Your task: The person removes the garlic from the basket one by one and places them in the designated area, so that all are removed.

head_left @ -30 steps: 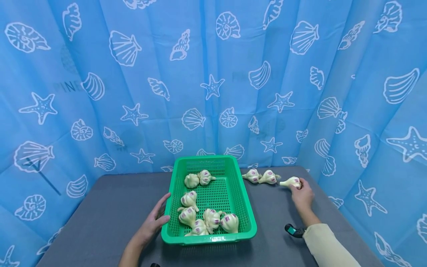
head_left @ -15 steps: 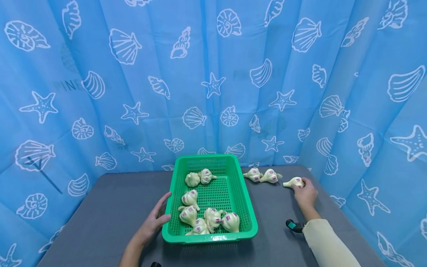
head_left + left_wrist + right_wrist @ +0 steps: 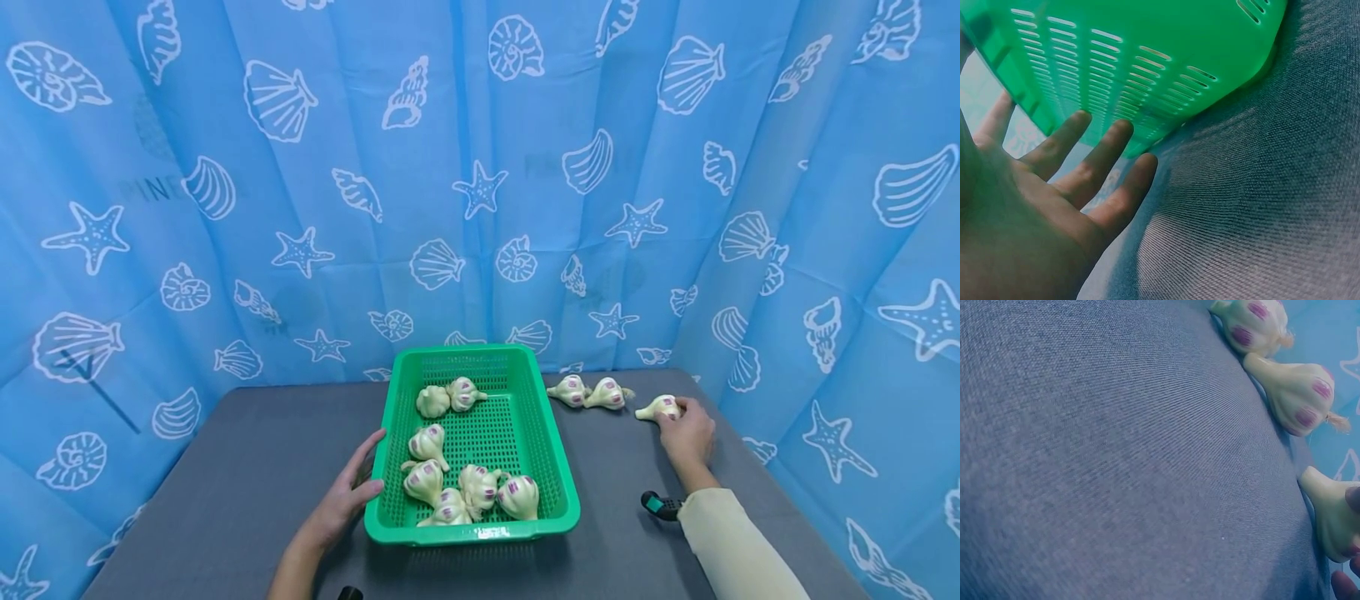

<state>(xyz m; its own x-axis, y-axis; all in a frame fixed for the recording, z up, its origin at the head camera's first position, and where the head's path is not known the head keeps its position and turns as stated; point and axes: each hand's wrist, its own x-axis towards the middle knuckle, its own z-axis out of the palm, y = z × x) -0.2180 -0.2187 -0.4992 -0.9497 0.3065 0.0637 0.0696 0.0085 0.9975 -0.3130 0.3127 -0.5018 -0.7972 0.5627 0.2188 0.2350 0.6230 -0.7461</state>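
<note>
At the table's right side my right hand [image 3: 687, 433] pinches a garlic bulb [image 3: 660, 407] by its root end, its stem pointing left. In the right wrist view that bulb [image 3: 1334, 515] sits on the cloth, and only fingertips show at the edge. Two more garlic bulbs, a nearer one [image 3: 608, 394] and one by the basket [image 3: 570, 391], lie in a row to its left. My left hand [image 3: 337, 500] rests against the left side of a green plastic basket [image 3: 377, 475]; in the left wrist view its fingers [image 3: 1100, 159] are spread and nearly straight beside the slotted wall.
Several garlic bulbs lie inside the basket, two at the back [image 3: 448, 398] and the others at the front and left. Grey cloth covers the table [image 3: 247, 483]. A blue shell-print curtain [image 3: 480, 208] hangs behind and around it. A black strap device [image 3: 662, 506] is at my right wrist.
My right hand has shifted slightly right with the garlic bulb, widening the gap to the other two a little. The left hand and basket stay as they were; the head view tilts slightly.
</note>
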